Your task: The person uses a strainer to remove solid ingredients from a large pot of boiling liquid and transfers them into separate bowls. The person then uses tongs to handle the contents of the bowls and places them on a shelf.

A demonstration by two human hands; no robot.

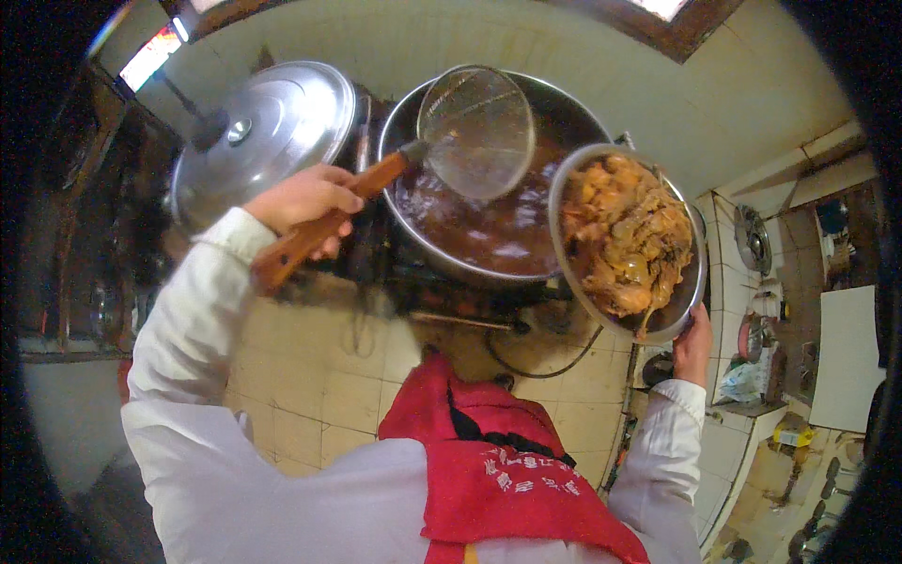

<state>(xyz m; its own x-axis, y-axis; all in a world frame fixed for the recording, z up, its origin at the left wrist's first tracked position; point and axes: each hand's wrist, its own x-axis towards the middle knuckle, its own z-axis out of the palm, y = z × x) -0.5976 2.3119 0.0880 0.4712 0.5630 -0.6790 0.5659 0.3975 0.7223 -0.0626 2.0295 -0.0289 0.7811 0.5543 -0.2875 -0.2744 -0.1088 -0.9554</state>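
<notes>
My left hand (310,204) is closed around the wooden handle of a round mesh skimmer (478,134). The skimmer's mesh is over a large metal pot (465,266), near its far side, and carries only small bits. Dark brown liquid (493,243) with a shiny surface fills the lower part of the pot. My right hand (694,345) grips the near right rim of a round bowl (564,264), tilted beside the pot's right edge. Browned, cooked pieces of meat (624,236), seemingly poultry, are heaped in the bowl.
A domed metal lid (282,127) lies left of the pot. Below the pot, a dark hose (542,374) curves over the tiled floor (338,395). A lit screen (151,56) stands at the upper left. Tiled counters with a plastic bag (747,381) run along the right.
</notes>
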